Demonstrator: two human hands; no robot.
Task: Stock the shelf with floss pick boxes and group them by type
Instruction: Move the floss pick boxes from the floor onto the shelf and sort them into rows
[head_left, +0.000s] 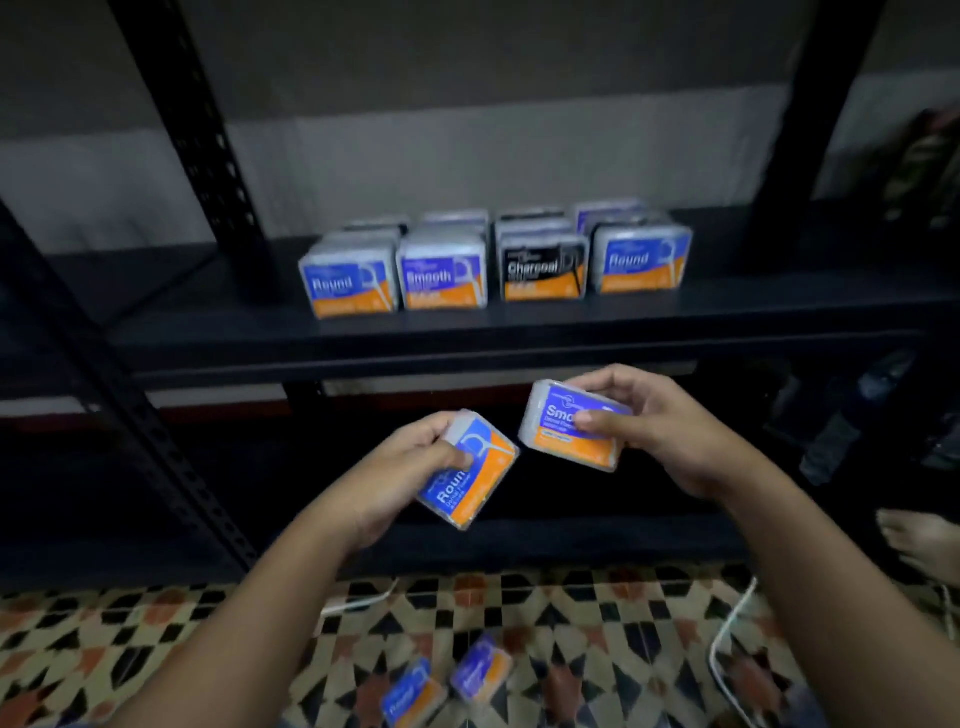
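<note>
My left hand (410, 462) grips a blue-and-orange "Round" floss pick box (475, 480), tilted, below the shelf edge. Just to its right, my right hand (654, 431) holds a "Smooth" box (558, 423) with the thumb across its label. On the black shelf (519, 327) stand four rows of boxes: a "Round" row (349, 286) at the left, a "Smooth" row (442, 278), a black "Charcoal" row (543, 270) and another "Round" row (641, 260) at the right. Two more blue-and-orange boxes (447, 680) lie on the patterned floor near my body.
Black perforated shelf posts (202, 135) rise at the left and right. A lower shelf (571, 540) sits dark under my hands. White cables (727, 639) trail over the tiled floor. A bare foot (919, 545) shows at the right edge, and dark items stand right of the shelving.
</note>
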